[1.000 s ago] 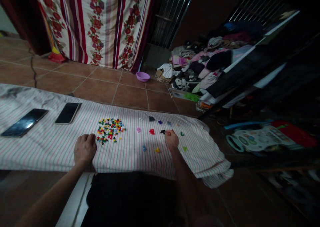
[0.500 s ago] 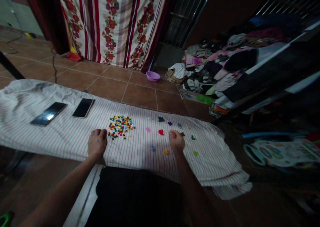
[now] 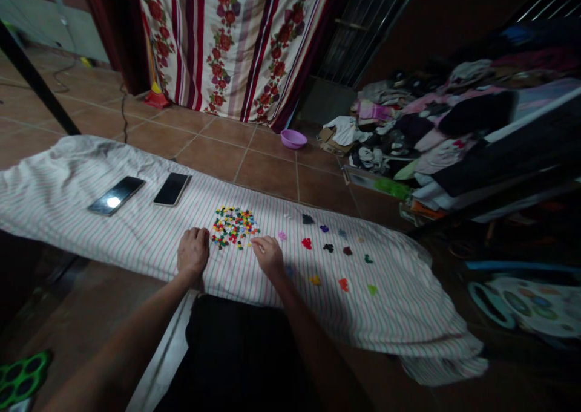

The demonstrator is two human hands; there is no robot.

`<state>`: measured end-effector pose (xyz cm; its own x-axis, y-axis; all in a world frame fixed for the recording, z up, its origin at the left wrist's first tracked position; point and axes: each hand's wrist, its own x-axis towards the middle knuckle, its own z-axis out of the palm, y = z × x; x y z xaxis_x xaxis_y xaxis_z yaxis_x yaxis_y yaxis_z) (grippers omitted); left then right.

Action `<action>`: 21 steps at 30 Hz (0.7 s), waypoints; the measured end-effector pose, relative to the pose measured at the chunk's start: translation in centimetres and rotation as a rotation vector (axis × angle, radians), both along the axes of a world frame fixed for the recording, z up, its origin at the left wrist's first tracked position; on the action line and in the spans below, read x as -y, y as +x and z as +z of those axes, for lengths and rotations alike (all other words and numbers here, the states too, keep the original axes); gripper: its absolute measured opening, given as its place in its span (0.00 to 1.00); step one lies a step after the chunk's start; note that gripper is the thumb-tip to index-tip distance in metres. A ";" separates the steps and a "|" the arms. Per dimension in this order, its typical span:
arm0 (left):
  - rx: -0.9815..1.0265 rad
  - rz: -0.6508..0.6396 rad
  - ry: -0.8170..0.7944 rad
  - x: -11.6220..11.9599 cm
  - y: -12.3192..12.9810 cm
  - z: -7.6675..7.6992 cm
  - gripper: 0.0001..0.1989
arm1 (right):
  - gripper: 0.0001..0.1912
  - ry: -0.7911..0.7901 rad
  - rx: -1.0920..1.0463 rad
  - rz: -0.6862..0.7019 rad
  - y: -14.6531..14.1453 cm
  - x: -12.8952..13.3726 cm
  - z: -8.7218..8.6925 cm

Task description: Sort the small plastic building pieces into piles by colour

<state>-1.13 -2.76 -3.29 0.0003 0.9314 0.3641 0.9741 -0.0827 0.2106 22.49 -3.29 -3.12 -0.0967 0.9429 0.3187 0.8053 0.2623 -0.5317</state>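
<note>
A mixed pile of small colourful beads (image 3: 233, 225) lies on a striped cloth (image 3: 158, 242). My left hand (image 3: 193, 251) rests on the cloth just left of the pile, its fingers curled; what they hold, if anything, is hidden. At the pile's lower right edge is my right hand (image 3: 269, 256), thumb and index finger pinched near a yellow bead; anything between them is too small to make out. Farther right, small single-colour groups lie apart, among them red beads (image 3: 307, 243), black beads (image 3: 328, 248), yellow beads (image 3: 315, 281), orange beads (image 3: 344, 285) and lime green beads (image 3: 372, 290).
Two phones (image 3: 117, 195) (image 3: 172, 189) lie on the cloth left of the pile. Beyond its far edge, a purple basin (image 3: 293, 138) stands on the tiled floor before a flowered curtain (image 3: 222, 43). Heaped clothes (image 3: 408, 109) fill the far right.
My right hand has moved left from the single-colour groups to the mixed pile, uncovering the black and orange beads. My left hand stays beside the pile. The view has shifted slightly.
</note>
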 end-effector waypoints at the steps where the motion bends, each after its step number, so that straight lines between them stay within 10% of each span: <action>1: 0.004 -0.001 0.003 0.0 0.0 0.0 0.18 | 0.10 -0.022 0.022 0.021 -0.7 -0.1 0.1; 21: 0.015 -0.033 0.015 0.1 0.0 0.3 0.17 | 0.07 -0.197 0.230 -0.033 -4.6 -1.6 1.9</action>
<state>-1.12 -2.85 -3.01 0.0252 0.9253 0.3783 0.9674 -0.1180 0.2241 17.86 -1.74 -1.25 -0.1133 0.9882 0.1027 0.9168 0.1438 -0.3726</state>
